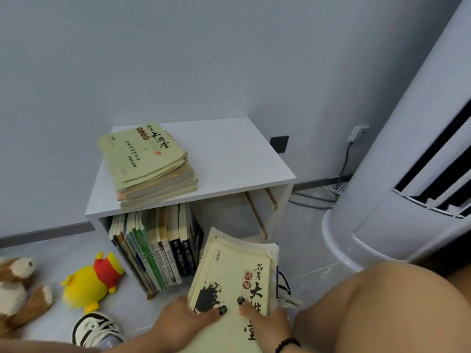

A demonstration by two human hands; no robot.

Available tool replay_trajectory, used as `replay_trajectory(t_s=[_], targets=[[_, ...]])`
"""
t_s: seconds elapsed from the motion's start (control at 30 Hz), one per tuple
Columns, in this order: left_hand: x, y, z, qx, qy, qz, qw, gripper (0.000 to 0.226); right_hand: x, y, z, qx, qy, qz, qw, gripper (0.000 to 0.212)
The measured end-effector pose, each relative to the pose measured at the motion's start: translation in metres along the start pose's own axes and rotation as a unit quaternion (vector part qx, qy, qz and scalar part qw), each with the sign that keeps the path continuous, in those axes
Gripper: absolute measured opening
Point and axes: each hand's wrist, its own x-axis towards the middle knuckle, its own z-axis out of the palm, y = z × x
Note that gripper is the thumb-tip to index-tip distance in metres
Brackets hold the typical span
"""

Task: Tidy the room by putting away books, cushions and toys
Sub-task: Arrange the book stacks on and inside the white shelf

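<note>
Both hands hold one bundle of thin cream-covered booklets (234, 273) by its near end, low in front of the open cubby. The left hand (186, 319) has its grip clamped on the bundle's left corner, thumb on the cover beside a black ink-splash print and fingers curled under. The right hand (267, 319) grips the near right side, its dark-nailed thumb pressed on the large black calligraphy; a dark bead bracelet (286, 343) circles that wrist. The bundle tilts with its far end fanned toward the small white open-fronted cabinet (229, 159), just beside a row of upright books (158, 250) in the cubby. A second stack of matching cream booklets (150, 164) lies on the cabinet's top surface. On the floor to the left lie a yellow plush toy in a red top (94, 281) and a brown-and-white plush toy (17, 286).
</note>
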Motion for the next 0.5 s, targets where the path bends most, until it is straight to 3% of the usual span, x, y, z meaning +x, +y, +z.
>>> replay_trajectory(t_s=[0.07, 0.1, 0.17, 0.3, 0.43, 0.5], targets=[[0.014, 0.010, -0.001, -0.050, -0.008, 0.016, 0.999, 0.043, 0.009, -0.010, -0.007, -0.030, -0.033, 0.021, 0.999, 0.095], [0.019, 0.009, 0.002, -0.082, -0.001, 0.008, 0.997, 0.055, 0.015, -0.020, -0.009, -0.055, -0.045, 0.027, 0.997, 0.081], [0.022, 0.012, 0.008, -0.128, 0.002, -0.016, 0.992, 0.057, 0.027, -0.037, -0.015, -0.075, -0.047, 0.018, 0.996, 0.057], [0.048, 0.014, 0.023, -0.200, 0.028, -0.077, 0.976, 0.047, 0.069, -0.050, -0.013, -0.105, -0.059, 0.022, 0.992, 0.068], [0.075, 0.018, 0.029, -0.258, 0.037, -0.135, 0.956, 0.047, 0.107, -0.048, 0.000, -0.104, -0.057, 0.048, 0.992, 0.117], [0.089, 0.017, 0.029, -0.248, 0.050, -0.136, 0.958, 0.056, 0.115, -0.050, 0.007, -0.097, -0.062, 0.063, 0.991, 0.113]])
